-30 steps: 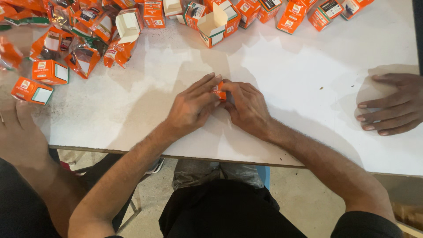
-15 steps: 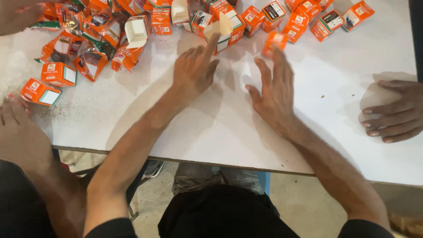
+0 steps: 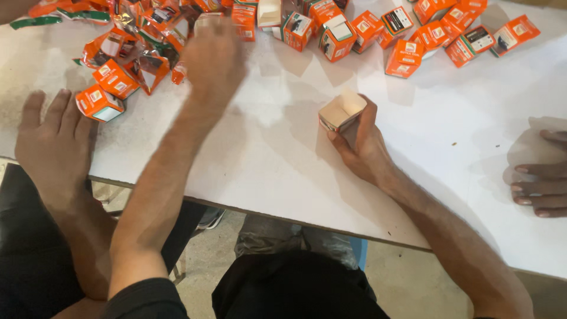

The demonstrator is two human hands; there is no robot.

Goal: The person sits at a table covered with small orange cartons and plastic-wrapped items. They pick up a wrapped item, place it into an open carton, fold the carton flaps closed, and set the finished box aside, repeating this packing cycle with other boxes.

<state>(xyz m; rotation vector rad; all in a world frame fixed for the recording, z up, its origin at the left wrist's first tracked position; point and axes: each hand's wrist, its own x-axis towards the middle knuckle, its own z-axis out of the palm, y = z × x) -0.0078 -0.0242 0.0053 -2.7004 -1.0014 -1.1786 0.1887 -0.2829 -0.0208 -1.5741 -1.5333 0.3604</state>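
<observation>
My right hand [image 3: 365, 147] holds a small open carton [image 3: 341, 112] on the white table [image 3: 266, 153]; its flaps stand open and the pale inside shows. My left hand [image 3: 214, 56] reaches far up-left into a pile of orange foil sachets [image 3: 142, 53]; it is blurred, and whether it grips one I cannot tell. Several closed orange cartons [image 3: 404, 58] lie along the far edge of the table.
Another person's hand [image 3: 56, 142] rests flat on the table's near left edge, next to an orange carton [image 3: 99, 103]. A third person's fingers [image 3: 540, 174] lie on the right side. The table's front edge runs across below my forearms.
My right hand has drawn an open carton back toward me and now holds it. My left hand has moved further up-left into the sachet pile.
</observation>
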